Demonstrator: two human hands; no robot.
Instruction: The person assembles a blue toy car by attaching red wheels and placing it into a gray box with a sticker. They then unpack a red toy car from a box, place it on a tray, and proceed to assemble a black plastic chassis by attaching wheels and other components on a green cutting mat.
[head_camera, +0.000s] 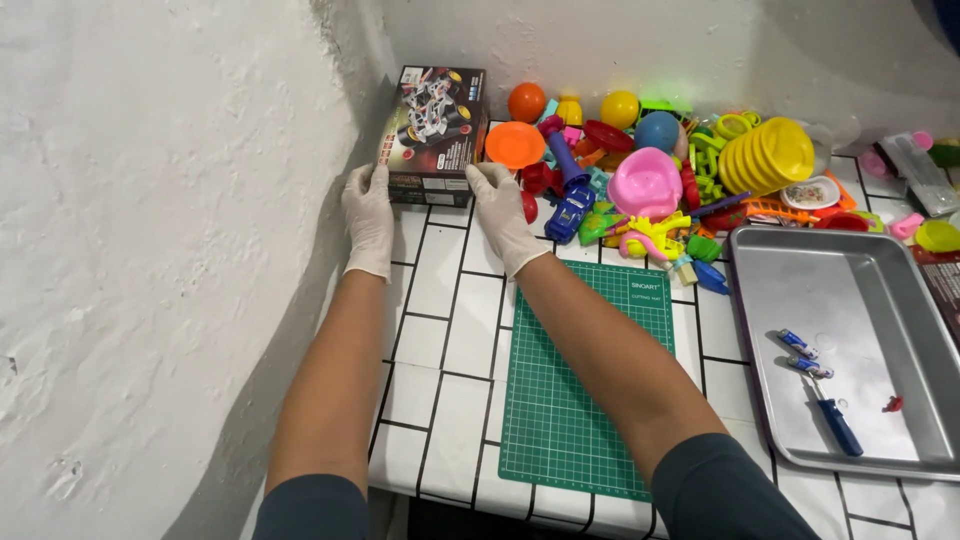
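Observation:
A dark cardboard toy box with a picture on its lid lies at the back left of the white tiled counter, against the wall corner. Both my hands wear white gloves. My left hand grips the box's near left corner. My right hand holds its near right corner, with the fingers curled over the edge. An orange plastic disc sits just right of the box, close to my right hand.
A green cutting mat lies under my right forearm. A heap of colourful plastic toys fills the back, with stacked yellow plates. A metal tray at right holds a blue screwdriver and small bits. A rough white wall stands on the left.

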